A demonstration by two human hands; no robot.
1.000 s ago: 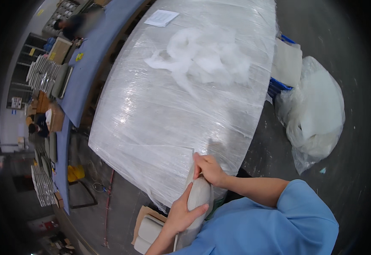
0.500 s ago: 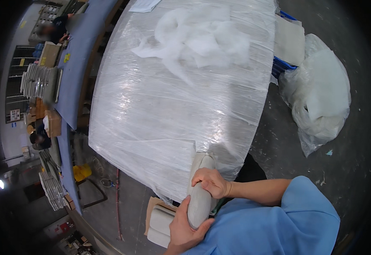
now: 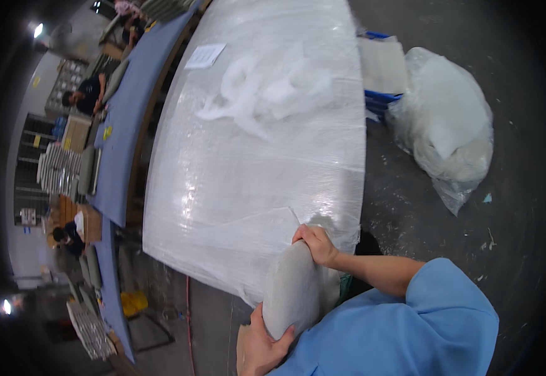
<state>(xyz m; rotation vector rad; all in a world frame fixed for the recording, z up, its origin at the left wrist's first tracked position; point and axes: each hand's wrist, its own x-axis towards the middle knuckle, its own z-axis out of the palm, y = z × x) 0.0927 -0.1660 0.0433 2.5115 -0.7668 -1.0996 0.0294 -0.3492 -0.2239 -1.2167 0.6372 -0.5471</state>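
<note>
A plump grey fabric cushion (image 3: 287, 291) is held close against my body, at the near edge of a plastic-wrapped table (image 3: 248, 182). With fingers curled, my right hand (image 3: 315, 244) grips its far end. Around the near end, my left hand (image 3: 265, 343) wraps with the thumb on one side and the fingers on the other. The cushion's underside is hidden. Loose white fibre stuffing (image 3: 273, 88) lies on the wrapped surface, beyond my hands.
A white paper sheet (image 3: 205, 56) lies near the stuffing. To the right are a blue crate (image 3: 382, 103) and a plastic bag of white filling (image 3: 445, 113) on the floor. Along the left runs a long blue table (image 3: 123, 138) with stacked cushions, boxes and several people.
The cushion has turned so its broad face shows more. My right hand has shifted from its middle to its far end; my left hand has moved slightly down. The view has also shifted.
</note>
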